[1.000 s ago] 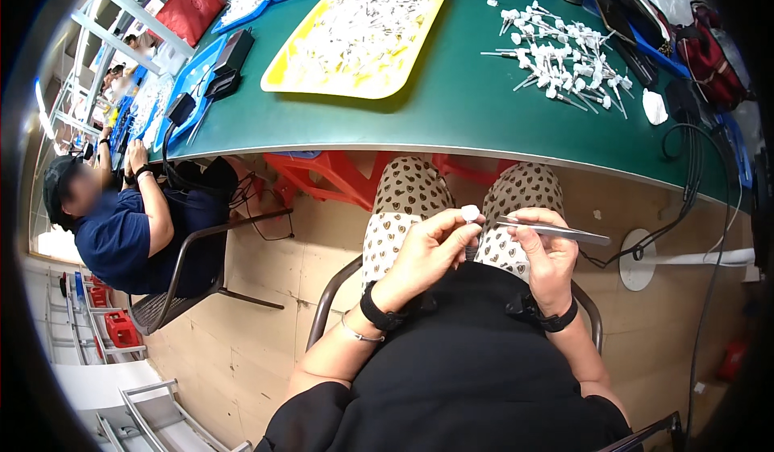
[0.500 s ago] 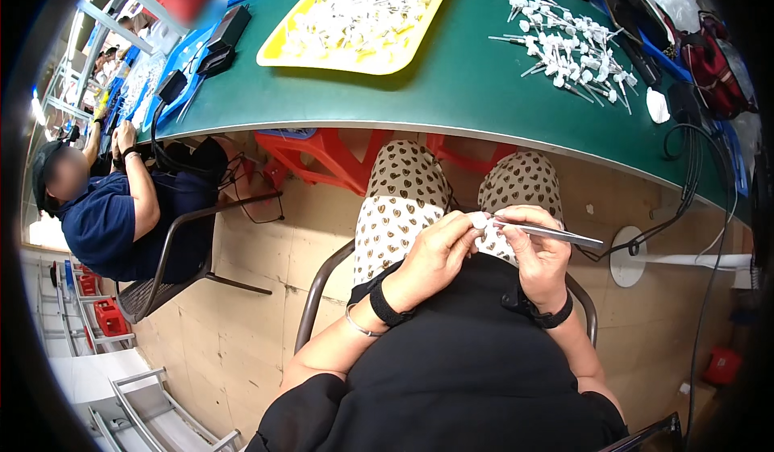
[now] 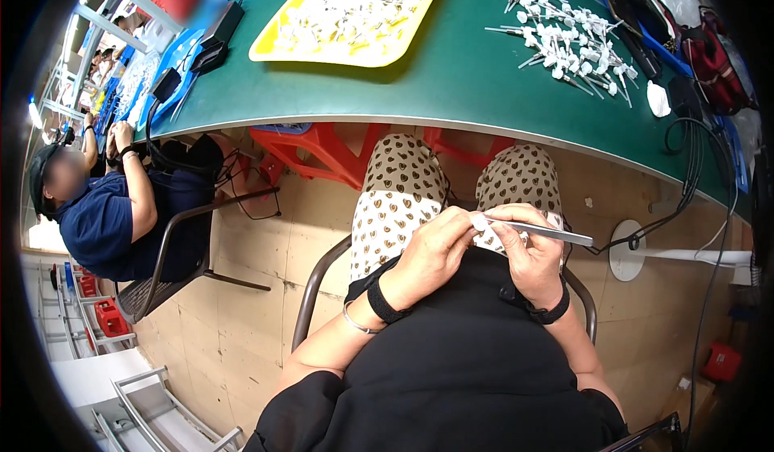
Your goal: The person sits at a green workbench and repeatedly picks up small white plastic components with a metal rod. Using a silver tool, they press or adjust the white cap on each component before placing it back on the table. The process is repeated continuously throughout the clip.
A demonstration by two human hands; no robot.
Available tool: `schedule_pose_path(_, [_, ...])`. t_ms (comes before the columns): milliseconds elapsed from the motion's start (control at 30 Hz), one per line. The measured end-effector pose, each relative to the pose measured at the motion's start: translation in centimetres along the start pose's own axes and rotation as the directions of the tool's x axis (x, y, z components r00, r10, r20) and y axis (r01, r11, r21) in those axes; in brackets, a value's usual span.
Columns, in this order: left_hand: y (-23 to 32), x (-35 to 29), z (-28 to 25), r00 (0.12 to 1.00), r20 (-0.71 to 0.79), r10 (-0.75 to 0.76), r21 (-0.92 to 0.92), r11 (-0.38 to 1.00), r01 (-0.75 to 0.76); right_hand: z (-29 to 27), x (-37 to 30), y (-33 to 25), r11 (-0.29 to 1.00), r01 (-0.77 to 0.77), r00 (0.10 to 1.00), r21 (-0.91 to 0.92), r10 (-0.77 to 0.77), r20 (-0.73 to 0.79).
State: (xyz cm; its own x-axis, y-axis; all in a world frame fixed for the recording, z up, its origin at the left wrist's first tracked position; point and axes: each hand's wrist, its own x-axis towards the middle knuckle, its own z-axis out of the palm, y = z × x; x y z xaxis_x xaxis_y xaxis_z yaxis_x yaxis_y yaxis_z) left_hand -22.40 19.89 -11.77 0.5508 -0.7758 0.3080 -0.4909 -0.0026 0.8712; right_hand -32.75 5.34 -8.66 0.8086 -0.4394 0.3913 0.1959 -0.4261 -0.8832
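My left hand [image 3: 436,247] is closed in a pinch on a small white part [image 3: 480,221], held above my lap. In my right hand [image 3: 530,250] a pair of metal tweezers [image 3: 550,232] is gripped, its tip at the white part and its back end pointing right. Fingers of both hands nearly meet there, and the part's finer detail is too small to make out. On the green table [image 3: 322,97] ahead lies a loose pile of white-headed pieces with thin stems [image 3: 576,41]. A yellow tray [image 3: 322,55] full of small white and metallic pieces stands left of that pile.
Red stools [image 3: 322,155] stand under the table. A co-worker [image 3: 109,218] sits at the left in a dark chair. Black cables [image 3: 690,162] hang over the table's right edge, near a white crumpled piece [image 3: 658,99] and a dark red bag [image 3: 717,65]. A white round-based stand [image 3: 627,250] is at right.
Both hands stay together over my lap, with the tweezers' tip still at the white part. The whole view has shifted slightly, and the tweezers lie a little flatter.
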Motion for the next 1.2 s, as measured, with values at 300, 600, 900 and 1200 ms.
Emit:
schedule_pose_path(300, [0.3,0.16,-0.22,1.0,0.01,0.021,0.034,0.999,-0.021,0.01,-0.13,0.01,0.999,-0.04,0.999,-0.015,0.04,0.002])
schedule_pose_path(600, [0.22,0.1,-0.13,1.0,0.006,0.009,0.038,0.999,-0.009,-0.03,0.0,-0.22,0.999,-0.053,0.999,-0.001,0.053,0.004])
schedule_pose_path(900, [0.06,0.09,0.01,0.999,-0.011,0.039,0.045,0.998,-0.038,0.01,-0.18,0.32,0.999,-0.044,0.999,0.018,0.044,-0.008])
schedule_pose_path(1200, [0.33,0.18,-0.04,0.999,-0.01,0.041,0.023,0.999,-0.041,-0.26,-0.19,0.6,0.996,-0.034,0.999,0.079,0.032,0.03])
